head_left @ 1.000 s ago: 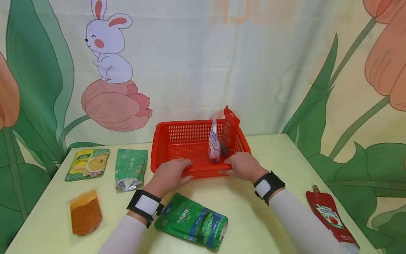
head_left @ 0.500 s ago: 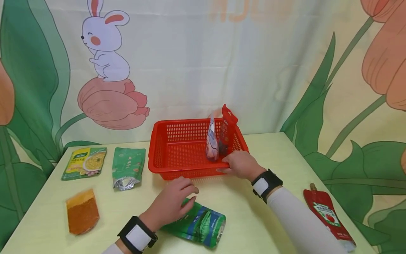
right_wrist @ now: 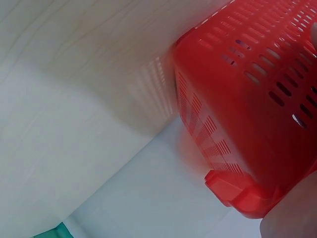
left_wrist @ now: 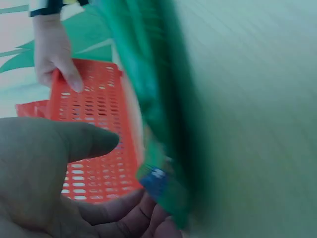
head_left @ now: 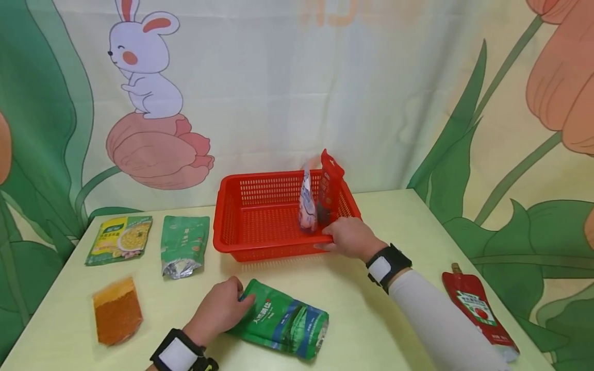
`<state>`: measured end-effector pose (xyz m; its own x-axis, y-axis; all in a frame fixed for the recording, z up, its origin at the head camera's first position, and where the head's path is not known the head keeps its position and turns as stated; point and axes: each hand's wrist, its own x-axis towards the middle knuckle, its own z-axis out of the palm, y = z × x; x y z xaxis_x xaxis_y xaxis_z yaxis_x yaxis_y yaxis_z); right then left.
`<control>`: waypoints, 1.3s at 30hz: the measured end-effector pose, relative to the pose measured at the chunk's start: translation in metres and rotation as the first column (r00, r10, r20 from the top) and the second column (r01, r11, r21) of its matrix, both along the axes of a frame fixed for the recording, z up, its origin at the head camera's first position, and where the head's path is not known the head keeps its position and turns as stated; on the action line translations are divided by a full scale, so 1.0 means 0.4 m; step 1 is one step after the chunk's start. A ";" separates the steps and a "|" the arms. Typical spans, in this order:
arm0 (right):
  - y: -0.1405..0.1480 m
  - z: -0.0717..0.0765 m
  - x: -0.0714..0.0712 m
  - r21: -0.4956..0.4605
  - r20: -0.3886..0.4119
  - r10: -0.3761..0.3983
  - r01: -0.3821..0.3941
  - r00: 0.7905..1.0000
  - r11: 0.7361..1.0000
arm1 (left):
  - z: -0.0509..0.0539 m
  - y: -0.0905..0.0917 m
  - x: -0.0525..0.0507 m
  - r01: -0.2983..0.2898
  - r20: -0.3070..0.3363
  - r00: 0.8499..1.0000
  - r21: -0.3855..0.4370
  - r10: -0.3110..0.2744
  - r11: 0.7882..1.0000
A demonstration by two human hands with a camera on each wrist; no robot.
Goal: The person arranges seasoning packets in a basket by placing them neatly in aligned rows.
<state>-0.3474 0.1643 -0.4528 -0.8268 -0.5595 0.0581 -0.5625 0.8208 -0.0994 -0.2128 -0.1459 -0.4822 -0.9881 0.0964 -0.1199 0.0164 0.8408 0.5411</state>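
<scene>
Now our right hand point(head_left: 351, 237) grips a red rectangular plastic basket point(head_left: 271, 251).
Our loosely spread left hand point(head_left: 219, 306) touches a flat green pouch point(head_left: 280, 320) alongside.

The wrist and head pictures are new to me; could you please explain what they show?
There is no machine here: a person works with two bare hands, wearing one camera on the head and one on each wrist. The head picture looks down over the table; each wrist picture shows that hand's work up close. On the table lie a yellow packet, a far green pouch, a brown packet, a red spouted pouch and a near green pouch. A red basket stands behind the near green pouch, holding a pinkish packet and a red packet. The right hand grips the basket's near rim. The left hand is at the near green pouch's left end, its thumb apart; no firm grip shows.
</scene>
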 end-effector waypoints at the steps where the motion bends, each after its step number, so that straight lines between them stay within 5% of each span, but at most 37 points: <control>1: -0.002 0.001 0.000 0.001 0.001 0.005 -0.005 1.000 1.000 | -0.003 -0.003 0.000 -0.001 0.010 1.000 -0.002 0.001 1.000; 11: -0.017 0.009 0.005 0.007 0.012 -0.013 0.013 1.000 1.000 | -0.043 0.001 -0.011 0.046 0.016 0.999 -0.002 -0.046 0.999; 18: -0.020 0.008 0.001 0.020 0.008 -0.024 0.024 1.000 1.000 | -0.017 0.011 -0.003 0.143 -0.009 0.990 0.137 -0.143 0.980; 26: -0.018 0.010 0.004 0.005 0.013 -0.031 0.031 0.999 1.000 | 0.068 0.024 -0.009 0.281 -0.100 0.958 0.156 -0.268 0.947; 33: -0.005 0.006 0.004 -0.025 -0.007 -0.023 0.023 1.000 0.999 | 0.190 0.073 -0.003 0.456 -0.178 0.882 0.080 -0.437 0.887; 39: -0.009 0.004 0.005 -0.043 -0.004 -0.046 0.046 0.999 0.998 | 0.282 0.122 0.019 0.514 -0.222 0.829 -0.057 -0.513 0.856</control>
<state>-0.3455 0.1606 -0.4513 -0.8514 -0.5175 0.0858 -0.5246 0.8410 -0.1323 -0.2053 -0.0972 -0.3694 -0.7963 0.5971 0.0966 0.5641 0.6754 0.4749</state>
